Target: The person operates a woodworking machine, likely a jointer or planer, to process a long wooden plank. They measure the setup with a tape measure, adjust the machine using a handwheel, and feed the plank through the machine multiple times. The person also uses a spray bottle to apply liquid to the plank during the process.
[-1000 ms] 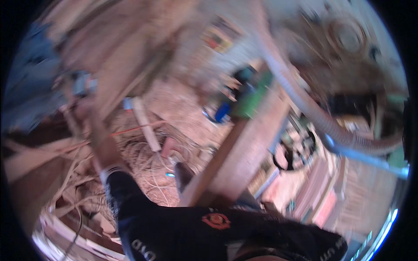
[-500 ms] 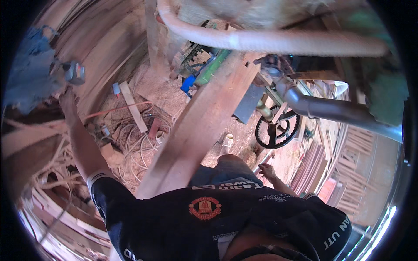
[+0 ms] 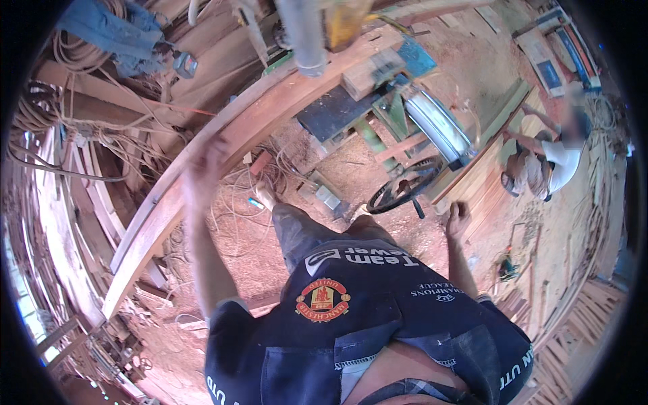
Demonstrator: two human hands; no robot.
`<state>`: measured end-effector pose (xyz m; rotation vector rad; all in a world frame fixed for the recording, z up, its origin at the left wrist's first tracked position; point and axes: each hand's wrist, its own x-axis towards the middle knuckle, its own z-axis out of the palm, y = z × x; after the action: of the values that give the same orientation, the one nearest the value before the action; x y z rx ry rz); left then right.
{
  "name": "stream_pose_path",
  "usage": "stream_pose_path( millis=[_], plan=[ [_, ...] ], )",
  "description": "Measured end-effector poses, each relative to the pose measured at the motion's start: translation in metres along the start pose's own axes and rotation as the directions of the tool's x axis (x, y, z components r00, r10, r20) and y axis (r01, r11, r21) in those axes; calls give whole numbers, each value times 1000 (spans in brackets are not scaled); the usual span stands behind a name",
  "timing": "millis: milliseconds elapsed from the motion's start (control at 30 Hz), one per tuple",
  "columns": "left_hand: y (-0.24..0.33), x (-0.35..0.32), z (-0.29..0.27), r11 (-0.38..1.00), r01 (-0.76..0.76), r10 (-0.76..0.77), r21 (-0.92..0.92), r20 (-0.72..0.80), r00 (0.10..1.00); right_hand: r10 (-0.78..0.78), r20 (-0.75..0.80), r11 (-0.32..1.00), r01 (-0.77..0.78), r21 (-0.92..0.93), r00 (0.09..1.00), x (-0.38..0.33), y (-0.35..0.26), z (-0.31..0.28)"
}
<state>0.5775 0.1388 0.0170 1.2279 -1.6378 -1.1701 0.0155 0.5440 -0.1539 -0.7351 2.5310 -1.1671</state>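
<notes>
A long, thick wooden beam (image 3: 270, 111) runs from the lower left up to a machine (image 3: 344, 111) at the top centre; the lens bends it. My left hand (image 3: 204, 158) is at the beam's middle stretch, smeared by motion, so its fingers and any contact cannot be made out. To the right, my right hand (image 3: 457, 219) hangs in front of my body with fingers curled in and nothing visible in them. Nearest to it is a dark spoked handwheel (image 3: 388, 202) on the machine, apart from the hand.
A co-worker (image 3: 557, 162) bends over light wooden boards (image 3: 493, 196) at the right. A metal pipe (image 3: 300, 34) hangs above the beam. Blue cloth (image 3: 111, 34) and coiled ropes (image 3: 37, 118) are at the left. Thin cords lie on the sawdust-covered floor (image 3: 256, 239).
My left hand has come from near the blue cloth to the beam. The view has swung, bringing the co-worker and more of the machine into sight. My right hand stays loosely curled.
</notes>
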Motion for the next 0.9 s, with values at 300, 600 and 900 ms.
stream_pose_path(
  millis=[300, 600, 900],
  plan=[
    [-35, -145, 226, 950, -19, -154, 312, 520, 840, -531, 175, 815, 556, -161, 829, 37, -88, 27],
    [-29, 84, 253, 651, -156, 380, 743, -140, 914, -346, 235, 931, 363, -32, 909, 3, -95, 59],
    [-32, 149, 275, 373, -146, 252, 916, 51, 966, -475, 313, 869, 495, 16, 823, 18, -87, 40]
  ],
)
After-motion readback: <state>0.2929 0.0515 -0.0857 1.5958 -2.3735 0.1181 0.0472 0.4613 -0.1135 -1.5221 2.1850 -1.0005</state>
